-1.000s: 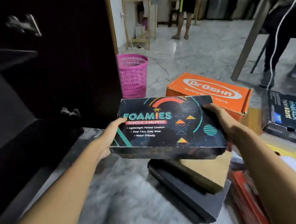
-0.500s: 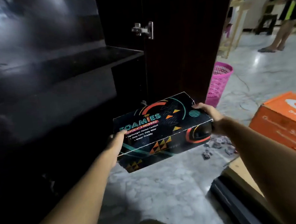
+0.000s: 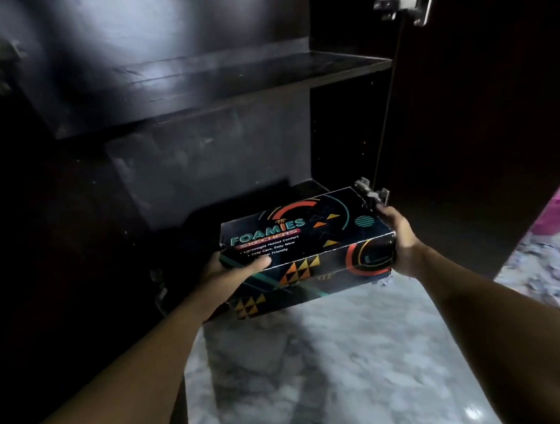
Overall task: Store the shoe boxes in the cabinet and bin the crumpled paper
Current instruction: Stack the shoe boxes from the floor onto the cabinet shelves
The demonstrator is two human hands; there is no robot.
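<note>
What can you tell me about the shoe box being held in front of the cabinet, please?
The shoe box is dark cardboard, lid closed, printed "FOAMIES SKECHERS" with teal, red and orange shapes; its edges look scuffed. It is tilted, with its long side running left to right. The left hand grips its left end, the right hand its right end. It hangs above the floor, just before the cabinet's lower compartment.

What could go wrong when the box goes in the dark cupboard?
1. The box has its far right corner very close to the lower hinge; it might catch there.
2. Both hands grip only the ends, so a bump could tip the box or pop its lid.
3. The bottom compartment is very dark, so it is hard to see what is inside.
</note>
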